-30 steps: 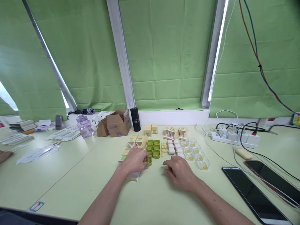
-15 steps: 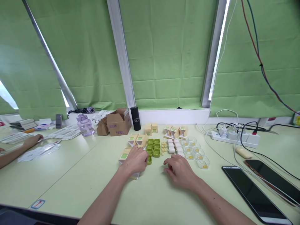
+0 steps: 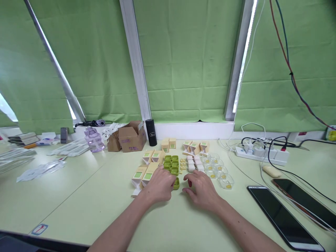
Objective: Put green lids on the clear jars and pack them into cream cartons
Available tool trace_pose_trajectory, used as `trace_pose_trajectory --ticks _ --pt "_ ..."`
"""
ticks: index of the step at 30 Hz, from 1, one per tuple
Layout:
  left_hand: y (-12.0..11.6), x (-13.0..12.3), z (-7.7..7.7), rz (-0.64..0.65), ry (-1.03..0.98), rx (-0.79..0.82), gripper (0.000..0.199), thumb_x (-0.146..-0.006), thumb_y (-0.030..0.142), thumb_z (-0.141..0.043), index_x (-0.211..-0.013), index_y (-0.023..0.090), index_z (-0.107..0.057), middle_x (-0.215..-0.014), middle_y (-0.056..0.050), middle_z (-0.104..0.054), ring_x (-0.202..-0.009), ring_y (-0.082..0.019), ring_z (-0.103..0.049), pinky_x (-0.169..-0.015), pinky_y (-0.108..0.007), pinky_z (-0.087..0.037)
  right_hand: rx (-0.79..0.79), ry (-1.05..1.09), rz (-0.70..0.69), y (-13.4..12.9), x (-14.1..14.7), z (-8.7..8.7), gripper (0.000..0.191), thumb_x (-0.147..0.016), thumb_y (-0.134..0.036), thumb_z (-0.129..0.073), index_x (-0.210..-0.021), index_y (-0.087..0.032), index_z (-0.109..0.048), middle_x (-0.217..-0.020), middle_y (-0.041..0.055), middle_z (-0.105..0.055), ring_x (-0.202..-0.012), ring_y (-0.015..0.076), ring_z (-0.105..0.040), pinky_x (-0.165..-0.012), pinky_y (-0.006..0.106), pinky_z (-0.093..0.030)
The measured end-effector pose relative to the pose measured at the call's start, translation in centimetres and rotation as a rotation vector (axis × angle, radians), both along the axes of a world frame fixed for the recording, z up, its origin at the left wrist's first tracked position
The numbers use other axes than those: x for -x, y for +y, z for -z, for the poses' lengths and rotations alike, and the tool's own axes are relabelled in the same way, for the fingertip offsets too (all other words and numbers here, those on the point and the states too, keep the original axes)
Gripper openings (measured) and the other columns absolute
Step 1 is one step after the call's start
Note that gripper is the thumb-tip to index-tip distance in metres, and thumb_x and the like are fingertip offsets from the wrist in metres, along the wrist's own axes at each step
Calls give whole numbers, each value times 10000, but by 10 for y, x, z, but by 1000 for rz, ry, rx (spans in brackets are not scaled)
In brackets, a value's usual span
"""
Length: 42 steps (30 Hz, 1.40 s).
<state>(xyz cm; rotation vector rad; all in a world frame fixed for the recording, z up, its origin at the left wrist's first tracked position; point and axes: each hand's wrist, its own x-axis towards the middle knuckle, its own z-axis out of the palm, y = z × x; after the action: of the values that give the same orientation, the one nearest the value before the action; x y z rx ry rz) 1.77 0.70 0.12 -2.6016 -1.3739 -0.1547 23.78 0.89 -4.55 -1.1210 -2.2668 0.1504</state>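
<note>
My left hand (image 3: 160,185) is closed on a small green tray (image 3: 176,183), which shows at its fingertips, in front of the other green trays (image 3: 167,163). Just right of it, my right hand (image 3: 201,187) hangs over the table with fingers curled apart and nothing between them. Small yellow pieces (image 3: 183,163) lie beside the green trays, then white-pink blocks (image 3: 191,165), then clear containers (image 3: 226,182) with yellow bits inside. Several beige boxes with green labels (image 3: 138,175) stand left of my left hand. More beige boxes (image 3: 194,147) are at the back.
A cardboard box (image 3: 131,137), a black cylinder (image 3: 151,132) and a purple bottle (image 3: 93,139) stand at the back. On the right are a power strip (image 3: 262,154), cables and two phones (image 3: 285,215). Plastic packets (image 3: 42,169) lie at the left.
My left hand has moved right with the green tray, away from the beige boxes. My right hand has barely moved. Another person's arm at the left has gone out of view.
</note>
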Motion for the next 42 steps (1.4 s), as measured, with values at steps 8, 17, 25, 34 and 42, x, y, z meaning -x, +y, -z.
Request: trace_pose_trajectory --ticks 8,17,25,34,42 --pt "-4 -13 14 142 -115 -132 169 -779 108 -650 -665 198 -564 -637 -32 -677 -600 -203 -595 -689 -368 -296 -124 81 -57 3 0 5 426 -827 -152 -755 -1211 -225 -585 -1130 99 -722 -1025 314 -641 -837 458 -513" --pt "-1 -9 11 210 -521 -258 100 -929 174 -592 -993 207 -661 -717 -14 -693 -633 -205 -611 -725 -371 -379 -189 300 -11 12 -7 7 423 -869 -175 -695 -1264 -249 -559 -1134 95 -715 -1040 312 -649 -850 467 -562" --pt "13 -23 -13 61 -915 -176 186 -937 128 -551 -1068 229 -638 -845 -14 -724 -804 -210 -686 -801 -359 -498 -221 457 6 6 -5 0 432 -896 -180 -647 -1308 -266 -549 -1157 94 -680 -991 287 -644 -828 444 -578" --pt "16 -28 4 184 -933 -247 310 -918 69 -530 -1164 228 -633 -1096 -89 -727 -1047 -260 -679 -924 -426 -533 -229 561 -15 9 -8 3 401 -920 -238 -630 -1310 -264 -538 -1151 92 -661 -960 270 -638 -778 409 -544" --pt "12 -20 15 384 -778 -396 411 -949 84 -578 -1323 253 -591 -1262 -132 -723 -1203 -303 -657 -1007 -521 -532 -219 568 -32 8 -7 4 387 -944 -256 -617 -1321 -269 -529 -1172 101 -663 -965 273 -627 -788 421 -527"
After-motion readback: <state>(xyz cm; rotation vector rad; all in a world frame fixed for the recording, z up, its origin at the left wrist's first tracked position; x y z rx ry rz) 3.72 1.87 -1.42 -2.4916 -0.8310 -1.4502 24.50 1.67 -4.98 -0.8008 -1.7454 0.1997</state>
